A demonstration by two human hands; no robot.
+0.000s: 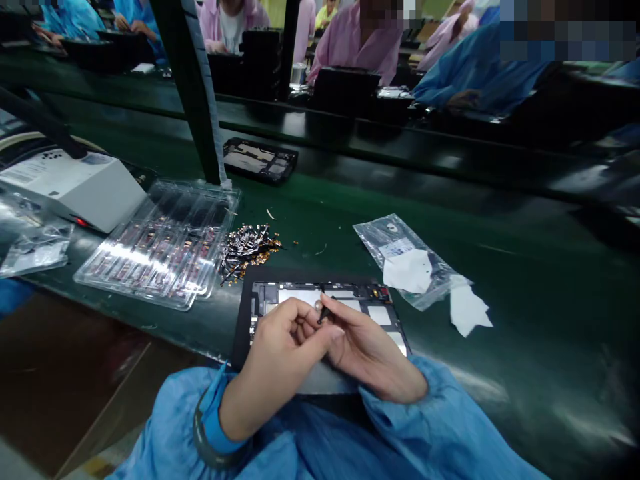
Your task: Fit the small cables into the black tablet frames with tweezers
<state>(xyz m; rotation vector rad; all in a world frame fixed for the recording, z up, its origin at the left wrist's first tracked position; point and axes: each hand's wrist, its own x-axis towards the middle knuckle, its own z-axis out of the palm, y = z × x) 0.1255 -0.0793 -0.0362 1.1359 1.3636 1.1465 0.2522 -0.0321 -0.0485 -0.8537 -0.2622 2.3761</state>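
Note:
My left hand (pixel 277 343) and my right hand (pixel 373 347) meet over an opened tablet (pixel 380 315). Between their fingertips is a small black part with a round silvery end (pixel 324 312); its exact kind is too small to make out. The fingers of both hands are closed about it, the left ones curled and partly hidden. Beneath them, the tablet lies on a dark mat (pixel 243 327) with its inner frame and light panels showing. Just beyond its left corner lies a pile of small black-and-white parts with gold ends (pixel 250 247).
Clear plastic trays (pixel 150 260) of small parts and a white box-shaped device (pixel 75 183) stand left. A zip bag (pixel 400 257) with torn white paper (pixel 467 308) lies right. Behind are a dark post (pixel 187 87) and another opened tablet (pixel 260 160). Co-workers sit across the green bench (pixel 320 200).

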